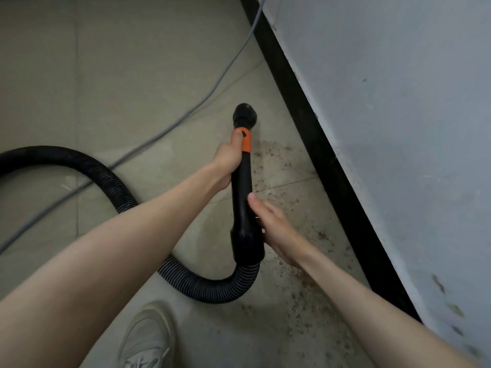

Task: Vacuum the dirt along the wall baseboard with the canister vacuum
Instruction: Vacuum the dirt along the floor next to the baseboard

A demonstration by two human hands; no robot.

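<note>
Head view, looking down at floor (pixel 119 75), beige tile. Both hands on the vacuum wand (pixel 241 187), black rigid tube running 6-to-12 o'clock at frame centre.

L hand (pixel 228 160): wrapped round upper wand, thumb laid on the orange collar (pixel 245 140). Firm grip, fingers curled behind tube.

R hand (pixel 276 229): at lower wand just above the cuff, thumb along the tube's right side, fingers curling behind it. Appears clamped on wand, tho fingertips hidden behind tube.

Nozzle (pixel 245 114): black, round, at 12 o'clock end of wand, low near floor; contact w/ floor can't be told. Sits left of baseboard (pixel 318 144), apart from it.

Hose (pixel 101 176): black ribbed, leaves wand's bottom end, loops at 6 o'clock, then arcs out toward 9 o'clock edge.

Dirt (pixel 300 261): brown specks scattered along the baseboard, from approx. 1 o'clock of L hand down to 5 o'clock of frame. Nozzle lies beyond the upper end of the patch.

Wall (pixel 398 128): pale grey, scuffed, at 3 o'clock. Grey cable (pixel 186 118) crosses floor from 12 to 9 o'clock. Shoe (pixel 148 338), light-coloured, at 6 o'clock.
</note>
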